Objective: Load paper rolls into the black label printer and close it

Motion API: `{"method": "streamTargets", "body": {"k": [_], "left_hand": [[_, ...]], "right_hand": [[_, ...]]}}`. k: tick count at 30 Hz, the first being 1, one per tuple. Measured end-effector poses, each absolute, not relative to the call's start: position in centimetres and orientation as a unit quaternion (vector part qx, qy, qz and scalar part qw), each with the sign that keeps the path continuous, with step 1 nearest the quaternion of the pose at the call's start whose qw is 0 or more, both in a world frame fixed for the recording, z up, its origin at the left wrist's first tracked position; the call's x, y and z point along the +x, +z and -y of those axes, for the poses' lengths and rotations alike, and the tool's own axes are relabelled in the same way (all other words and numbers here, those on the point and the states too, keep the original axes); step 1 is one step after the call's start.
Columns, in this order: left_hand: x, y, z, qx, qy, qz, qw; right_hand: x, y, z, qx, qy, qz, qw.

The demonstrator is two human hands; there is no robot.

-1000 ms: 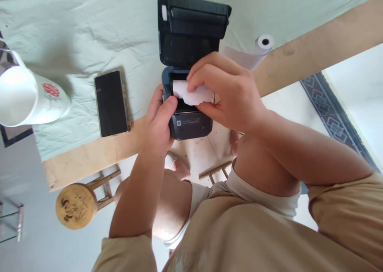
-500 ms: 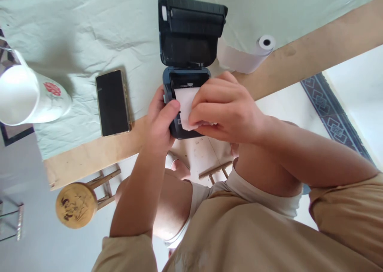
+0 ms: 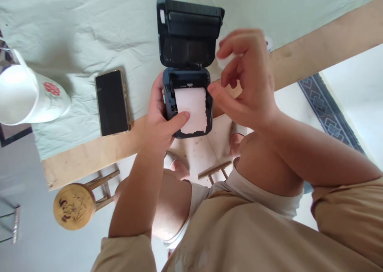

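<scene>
A small black label printer is held at the table's edge by my left hand, whose thumb presses on the paper. The printer's lid is raised, with its roller showing. White paper with a torn, ragged edge lies in the compartment. My right hand hovers right of the printer, off the paper, its fingers apart and curved. Mostly hidden behind that hand is a white paper roll; only its end shows.
A black phone lies on the pale green tablecloth. Left of it, a white mug with a red pattern lies along the table's corner. Below the wooden table edge stand a round wooden stool and my legs.
My right hand has let go of the paper in the printer and moved up and right, now covering most of the paper roll. My left hand keeps its hold on the printer.
</scene>
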State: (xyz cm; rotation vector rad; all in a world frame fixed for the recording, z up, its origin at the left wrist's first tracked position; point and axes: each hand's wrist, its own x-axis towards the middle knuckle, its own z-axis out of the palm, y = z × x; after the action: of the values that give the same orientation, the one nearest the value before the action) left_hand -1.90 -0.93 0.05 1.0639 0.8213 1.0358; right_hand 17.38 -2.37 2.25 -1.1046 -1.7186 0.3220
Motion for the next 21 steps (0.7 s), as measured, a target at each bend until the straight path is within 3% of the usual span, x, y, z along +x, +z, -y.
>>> {"method": "streamTargets", "body": {"k": [5, 8, 10, 15, 21], "left_hand": [[-2.2, -0.1, 0.9, 0.486, 0.448, -0.363, 0.657], [-2.3, -0.1, 1.0, 0.49, 0.443, -0.381, 0.646], [-2.3, 0.0, 1.1, 0.495, 0.439, -0.379, 0.647], [-1.9, -0.1, 1.1, 0.484, 0.463, -0.336, 0.662], [-2.1, -1.2, 0.8, 0.496, 0.471, -0.342, 0.645]], "right_hand": [[17.4, 2.3, 1.8, -0.428, 0.292, 0.617, 0.593], [17.6, 1.9, 1.3, -0.428, 0.304, 0.597, 0.607], [17.7, 1.5, 1.2, -0.441, 0.28, 0.625, 0.579], [17.8, 0.9, 1.6, -0.448, 0.298, 0.737, 0.41], [17.3, 1.1, 1.9, -0.435, 0.324, 0.76, 0.358]]}}
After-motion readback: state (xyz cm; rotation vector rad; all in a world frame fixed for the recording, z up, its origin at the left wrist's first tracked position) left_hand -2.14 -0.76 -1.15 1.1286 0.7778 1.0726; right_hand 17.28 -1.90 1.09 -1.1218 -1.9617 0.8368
